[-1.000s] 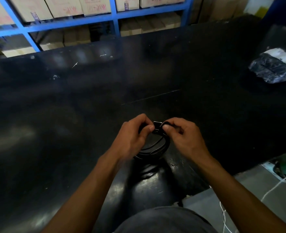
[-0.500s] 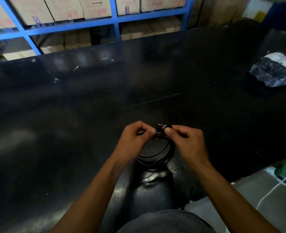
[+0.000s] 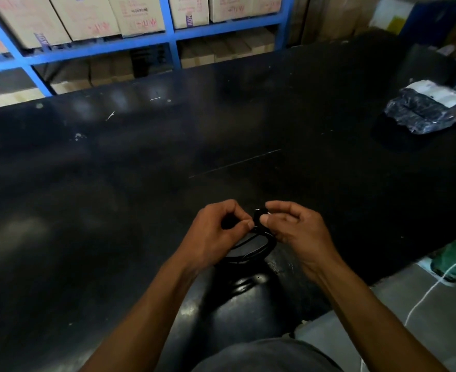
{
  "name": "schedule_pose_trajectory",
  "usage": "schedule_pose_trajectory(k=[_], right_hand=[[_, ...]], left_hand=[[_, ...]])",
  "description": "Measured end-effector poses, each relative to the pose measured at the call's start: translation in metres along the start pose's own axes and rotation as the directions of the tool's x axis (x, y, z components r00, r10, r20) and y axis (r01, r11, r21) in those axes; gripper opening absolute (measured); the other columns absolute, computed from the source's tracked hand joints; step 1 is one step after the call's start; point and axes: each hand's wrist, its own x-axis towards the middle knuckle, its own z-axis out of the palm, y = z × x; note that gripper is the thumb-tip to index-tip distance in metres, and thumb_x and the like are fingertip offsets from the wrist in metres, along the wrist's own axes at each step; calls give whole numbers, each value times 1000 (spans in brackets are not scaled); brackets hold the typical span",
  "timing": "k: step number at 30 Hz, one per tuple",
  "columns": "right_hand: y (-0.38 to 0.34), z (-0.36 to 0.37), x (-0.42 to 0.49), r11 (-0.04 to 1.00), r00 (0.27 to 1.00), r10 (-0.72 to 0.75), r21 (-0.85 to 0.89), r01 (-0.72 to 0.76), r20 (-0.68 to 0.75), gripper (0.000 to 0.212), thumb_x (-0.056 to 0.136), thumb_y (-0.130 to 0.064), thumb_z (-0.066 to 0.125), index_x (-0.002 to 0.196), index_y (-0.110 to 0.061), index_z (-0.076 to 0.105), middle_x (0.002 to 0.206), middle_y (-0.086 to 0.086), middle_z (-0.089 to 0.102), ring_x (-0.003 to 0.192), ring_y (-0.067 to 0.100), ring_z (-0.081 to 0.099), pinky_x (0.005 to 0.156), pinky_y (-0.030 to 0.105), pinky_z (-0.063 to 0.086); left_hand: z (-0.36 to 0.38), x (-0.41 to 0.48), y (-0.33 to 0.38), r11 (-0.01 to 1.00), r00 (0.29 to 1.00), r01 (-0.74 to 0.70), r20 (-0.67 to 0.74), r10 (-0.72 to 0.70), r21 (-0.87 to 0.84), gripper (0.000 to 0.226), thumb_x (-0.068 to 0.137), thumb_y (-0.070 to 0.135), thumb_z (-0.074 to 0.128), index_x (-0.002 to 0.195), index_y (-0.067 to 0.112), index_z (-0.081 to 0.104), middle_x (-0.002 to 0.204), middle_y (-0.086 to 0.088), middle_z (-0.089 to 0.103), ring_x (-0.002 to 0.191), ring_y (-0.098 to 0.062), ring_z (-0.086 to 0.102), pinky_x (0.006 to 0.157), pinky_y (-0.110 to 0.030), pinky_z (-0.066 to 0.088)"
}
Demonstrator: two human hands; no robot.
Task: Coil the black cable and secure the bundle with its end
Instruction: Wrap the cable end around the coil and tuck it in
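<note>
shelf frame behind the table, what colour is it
The shelf frame is blue, shown best in the head view, the only one.

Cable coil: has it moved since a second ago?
No, barely: the cable coil stays on the near side of the table scratch, pinched by left hand and right hand.

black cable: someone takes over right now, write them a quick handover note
Left hand: pinches the top of the coiled black cable, held over the black table.
Right hand: pinches the cable end at the same spot.
Done: the cable is coiled into a small bundle.
Left: wrap the end round the bundle and secure it; whether any wrap is made yet cannot be told.
</note>
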Motion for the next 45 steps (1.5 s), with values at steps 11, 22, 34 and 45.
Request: schedule_pose_trajectory(k=[11,22,34,45], right_hand=[[7,-5,0,984,993,6,-177,15,115,10,89,-1,64,86,-6,72,79,9,71,76,18,68,75,29,58],[18,3,4,984,986,130,138,-115,-103,15,93,-10,60,90,-1,71,80,11,70,75,22,65,68,33,55],[15,-6,2,987,996,68,-151,-59,57,12,87,-22,70,98,-19,75,85,-4,77,76,2,72,65,18,55],[29,3,4,993,990,101,73,-95,-95,11,89,-7,66,96,-8,74,87,9,78,79,18,74,66,30,59]], left_hand=[[15,-6,-8,999,999,29,-16,-28,18,13,84,18,72,75,26,68,75,2,74,69,-7,67,66,-30,54],[25,-11,-11,974,973,114,-175,-149,-197,33,96,38,49,82,11,62,63,4,63,54,-1,55,54,-15,42],[10,12,-19,935,935,209,-220,-277,-288,28,101,37,43,83,18,51,60,2,45,42,-6,35,41,-24,28],[27,6,-17,909,941,108,-253,-224,-402,25,103,25,41,98,17,64,71,0,56,54,-8,51,50,-26,45]])
